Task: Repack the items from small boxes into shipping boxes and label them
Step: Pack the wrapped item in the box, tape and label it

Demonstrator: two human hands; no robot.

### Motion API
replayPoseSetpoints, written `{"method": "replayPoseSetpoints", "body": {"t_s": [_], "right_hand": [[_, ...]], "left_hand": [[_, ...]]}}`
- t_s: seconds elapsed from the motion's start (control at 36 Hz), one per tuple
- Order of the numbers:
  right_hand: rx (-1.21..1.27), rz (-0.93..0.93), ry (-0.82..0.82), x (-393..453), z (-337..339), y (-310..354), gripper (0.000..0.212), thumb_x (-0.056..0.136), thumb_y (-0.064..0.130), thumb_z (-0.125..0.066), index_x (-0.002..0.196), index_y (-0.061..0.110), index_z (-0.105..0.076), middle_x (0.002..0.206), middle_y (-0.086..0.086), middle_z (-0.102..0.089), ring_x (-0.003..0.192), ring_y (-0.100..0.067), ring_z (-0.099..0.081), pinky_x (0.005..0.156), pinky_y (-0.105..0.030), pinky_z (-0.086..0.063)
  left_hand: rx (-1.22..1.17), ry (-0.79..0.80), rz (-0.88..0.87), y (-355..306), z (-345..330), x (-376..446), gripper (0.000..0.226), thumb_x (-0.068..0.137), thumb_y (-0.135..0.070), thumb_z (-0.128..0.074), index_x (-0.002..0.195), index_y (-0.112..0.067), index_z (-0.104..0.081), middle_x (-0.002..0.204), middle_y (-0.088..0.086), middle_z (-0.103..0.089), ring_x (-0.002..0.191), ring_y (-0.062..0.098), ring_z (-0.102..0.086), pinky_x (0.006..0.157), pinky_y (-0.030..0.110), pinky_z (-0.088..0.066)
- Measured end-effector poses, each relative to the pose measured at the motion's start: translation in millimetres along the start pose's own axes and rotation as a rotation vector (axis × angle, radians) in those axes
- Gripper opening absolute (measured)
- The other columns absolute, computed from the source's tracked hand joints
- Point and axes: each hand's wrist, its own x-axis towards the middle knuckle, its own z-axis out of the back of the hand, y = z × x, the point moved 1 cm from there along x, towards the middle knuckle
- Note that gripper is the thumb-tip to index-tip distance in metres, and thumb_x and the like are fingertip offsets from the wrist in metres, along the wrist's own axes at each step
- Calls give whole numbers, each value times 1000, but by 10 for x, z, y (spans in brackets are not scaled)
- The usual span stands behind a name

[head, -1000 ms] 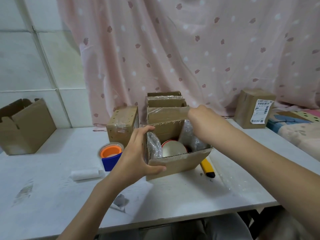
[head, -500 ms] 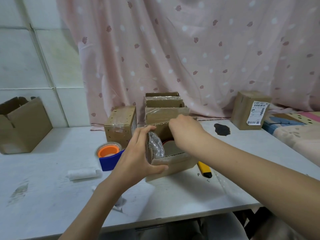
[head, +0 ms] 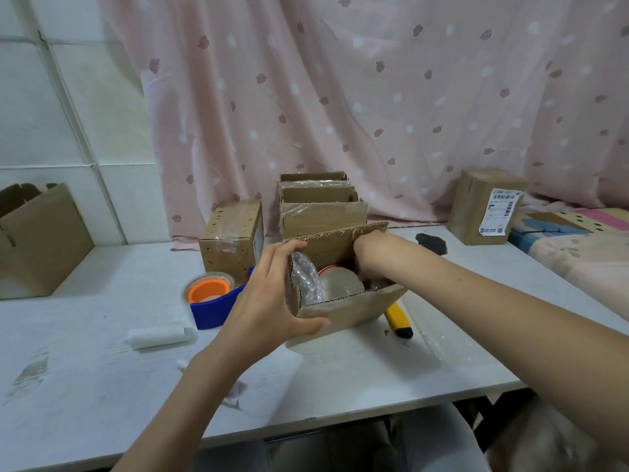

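Note:
An open cardboard box [head: 350, 310] stands tilted on the white table [head: 102, 376] in front of me. Inside lie a round white item with a red rim [head: 340, 284] and bubble wrap [head: 304, 279] along the left wall. My left hand [head: 272, 301] grips the box's left front corner, thumb on the front face. My right hand [head: 369, 255] reaches down into the box beside the round item; its fingers are hidden inside.
A tape dispenser [head: 212, 299] with an orange core sits left of the box, a white roll [head: 160, 337] nearer me. A yellow cutter [head: 398, 321] lies right. Several cardboard boxes [head: 320, 206] stand behind, a labelled box [head: 485, 206] far right, an open box [head: 37, 240] far left.
My right hand has dropped from the box's back flap down into the box beside the round item. My left hand keeps its grip on the corner.

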Motion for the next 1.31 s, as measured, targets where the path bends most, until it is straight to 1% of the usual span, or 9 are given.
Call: {"method": "replayPoseSetpoints", "body": {"t_s": [0.08, 0.19, 0.39, 0.56, 0.81, 0.97, 1.11, 1.19, 1.31], "right_hand": [[33, 23, 38, 36, -11, -26, 30, 101, 30, -57, 119, 8, -65, 80, -2, -51, 74, -20, -52, 65, -28, -42], [91, 10, -18, -3, 69, -56, 33, 101, 36, -55, 82, 11, -61, 72, -3, -56, 71, -20, -54, 58, -29, -42], [736, 14, -274, -40, 288, -436, 25, 104, 13, -50, 95, -8, -63, 83, -23, -72, 71, -35, -74, 72, -43, -63], [1070, -9, -479, -45, 80, -780, 20, 96, -3, -55, 87, 7, -70, 88, -17, -73, 75, -27, -74, 52, -17, -54], [1321, 114, -74, 91, -483, -795, 49, 93, 25, -71, 139, 33, -55, 131, 1, -64, 119, -14, -60, 87, -29, -54], [1487, 188, 56, 223, -615, -687, 73, 90, 26, -74, 151, 45, -37, 147, 0, -53, 106, -12, -64, 75, -29, -55], [1482, 218, -2, 307, -673, -677, 79, 80, 26, -84, 142, 51, -42, 140, -13, -54, 116, -19, -60, 80, -43, -62], [1455, 260, -43, 288, -634, -650, 68, 84, 17, -81, 131, 54, -49, 134, -14, -50, 122, -21, -51, 78, -44, -63], [1443, 241, -63, 269, -616, -667, 39, 93, 26, -71, 123, 45, -56, 131, -5, -60, 112, -24, -64, 75, -42, -62]], "left_hand": [[-4, -3, 15, 10, 1, 12, 110, 57, -47, -94, 142, -45, -25, 131, -36, -22, 119, -6, -35, 86, 8, -36], [-4, 6, 34, 19, 25, 32, 109, 58, -47, -93, 143, -44, -25, 133, -34, -23, 122, -5, -34, 91, 10, -34], [-70, 24, 78, 53, 141, 66, 99, 59, -43, -95, 136, -46, -32, 142, -24, -36, 127, -1, -39, 104, 24, -42], [-193, 40, 130, 172, 225, 74, 99, 56, -39, -96, 128, -55, -30, 137, -25, -42, 130, 7, -46, 104, 29, -48], [-318, 20, 252, 281, 153, 5, 94, 52, -55, -90, 123, -42, -29, 153, -4, -41, 140, 11, -42, 109, 30, -45], [-316, 35, 241, 316, 102, -39, 74, 60, -64, -85, 118, -48, -42, 158, -12, -35, 139, 7, -43, 104, 28, -50], [-183, 51, 207, 214, 96, -36, 81, 77, -42, -79, 142, -49, -33, 144, -49, -23, 133, -8, -36, 79, -5, -38], [-127, 60, 166, 176, 107, -29, 66, 75, -52, -74, 119, -72, -29, 162, -19, -25, 147, 7, -27, 100, 7, -32], [-63, 47, 154, 232, 100, -7, 53, 74, -59, -71, 118, -65, -42, 157, -27, -13, 142, 2, -22, 111, 32, -33]]}}
